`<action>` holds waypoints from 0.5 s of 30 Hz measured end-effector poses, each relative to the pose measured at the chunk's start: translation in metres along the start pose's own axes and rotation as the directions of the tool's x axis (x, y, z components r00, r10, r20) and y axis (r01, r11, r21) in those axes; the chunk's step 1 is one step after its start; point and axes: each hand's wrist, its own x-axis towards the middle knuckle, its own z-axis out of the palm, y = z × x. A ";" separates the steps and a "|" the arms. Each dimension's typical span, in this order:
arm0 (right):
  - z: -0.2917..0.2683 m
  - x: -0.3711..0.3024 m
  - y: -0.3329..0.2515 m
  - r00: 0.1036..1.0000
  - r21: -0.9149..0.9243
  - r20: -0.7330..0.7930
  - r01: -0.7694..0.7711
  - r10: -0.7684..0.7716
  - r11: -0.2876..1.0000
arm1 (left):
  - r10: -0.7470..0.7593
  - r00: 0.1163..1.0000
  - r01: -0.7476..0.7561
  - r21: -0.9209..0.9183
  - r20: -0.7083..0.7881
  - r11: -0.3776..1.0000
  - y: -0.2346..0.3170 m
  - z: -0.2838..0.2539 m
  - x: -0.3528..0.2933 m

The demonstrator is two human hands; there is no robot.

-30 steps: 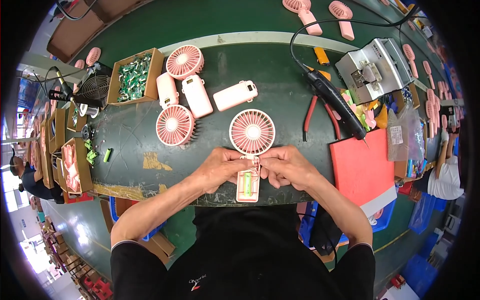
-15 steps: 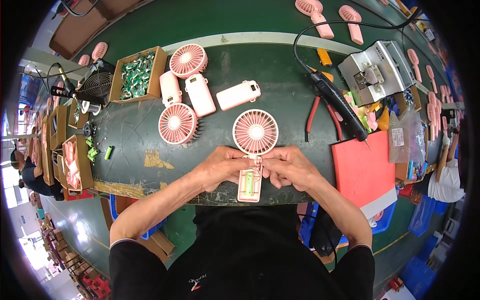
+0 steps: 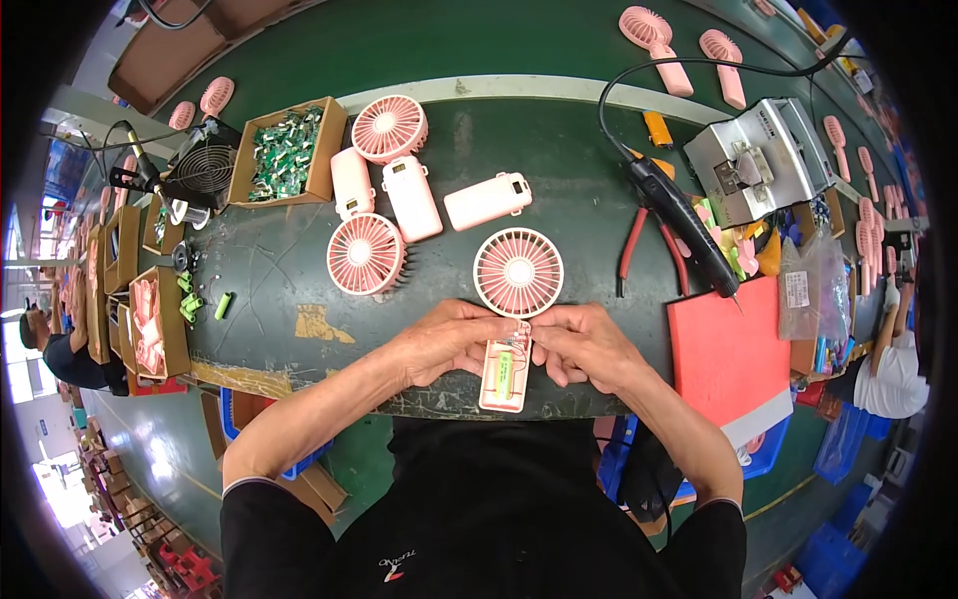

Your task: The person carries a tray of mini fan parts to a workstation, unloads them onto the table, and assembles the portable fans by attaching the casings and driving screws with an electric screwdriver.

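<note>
A pink handheld fan [image 3: 518,272] lies at the near edge of the bench, round grille away from me. Its handle shell [image 3: 503,401] is uncovered, showing a green battery cell [image 3: 505,374] and thin wires inside. My left hand [image 3: 444,344] grips the top of the handle from the left, thumb over its neck. From the other side, my right hand [image 3: 589,349] is closed with thumb and forefinger pinched at the same spot, by the wires. The fingertips hide what exactly is pinched there.
Beyond the fan lie pink handle pieces [image 3: 487,202] and fan heads [image 3: 365,254]. A carton of green circuit boards [image 3: 289,150] stands at the left. Rightward are an electric screwdriver [image 3: 689,225], red-handled pliers [image 3: 631,252], a red pad [image 3: 728,339] and a metal fixture [image 3: 758,160].
The whole view has shifted slightly, things now lying a little lower and to the right. Both hands stay at the fan's neck, with small finger movements. The battery cell shows more broadly.
</note>
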 end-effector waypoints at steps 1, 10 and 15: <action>-0.001 0.001 0.001 1.000 0.008 0.001 0.002 -0.002 1.000 | -0.001 1.000 0.001 -0.017 0.002 1.000 0.001 0.001 0.000; -0.005 -0.007 -0.022 0.993 -0.139 -0.114 -0.006 -0.010 0.990 | 0.174 0.973 -0.157 0.113 -0.155 0.981 -0.008 0.009 -0.019; -0.033 0.011 -0.049 0.787 -0.677 -0.116 0.383 -0.606 0.628 | 0.358 0.911 -0.191 0.561 -0.204 0.806 -0.002 0.028 -0.080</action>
